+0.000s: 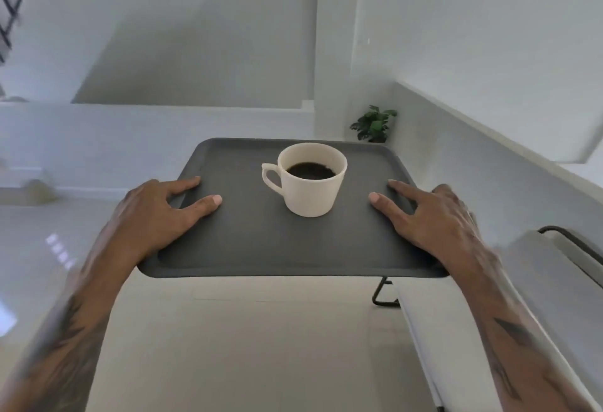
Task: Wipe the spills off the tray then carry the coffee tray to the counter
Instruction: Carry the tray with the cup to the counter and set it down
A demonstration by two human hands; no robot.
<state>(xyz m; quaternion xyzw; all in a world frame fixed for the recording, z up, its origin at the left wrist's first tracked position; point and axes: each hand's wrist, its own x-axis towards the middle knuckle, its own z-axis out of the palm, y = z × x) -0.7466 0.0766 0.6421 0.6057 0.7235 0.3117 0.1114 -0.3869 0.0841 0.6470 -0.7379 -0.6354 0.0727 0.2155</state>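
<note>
- Dark grey tray (261, 245) sits dead centre of the frame, held up in the air by both hands, one on each side edge.
- Left hand (156, 212) grips the left rim: thumb and index finger lie flat on the top surface, spread apart from each other, with the thumb tip pointing in toward the middle. The rest of the fingers are hidden under the tray, so can't say how they sit.
- Right hand (434, 216) mirrors it on the right rim, thumb and index spread on top, other fingers out of sight below the edge.
- Cream coffee cup (310, 180) stands upright on the far half of the tray, about midway between the two hands and touching neither. Handle points to the left of the frame, dark coffee inside, well below the rim.
- Tray surface looks plain and dry from here, no puddles I can make out.
- Small green plant (374, 123) is just past the tray's far right corner, in a corner of the white walls.
- Lower right of the frame there's a pale chair (554, 258) with a thin black metal frame, partly behind the right forearm.
- Pale floor (244, 346) fills the bottom, directly under the tray.
- Both forearms are a bit motion-blurred.
</note>
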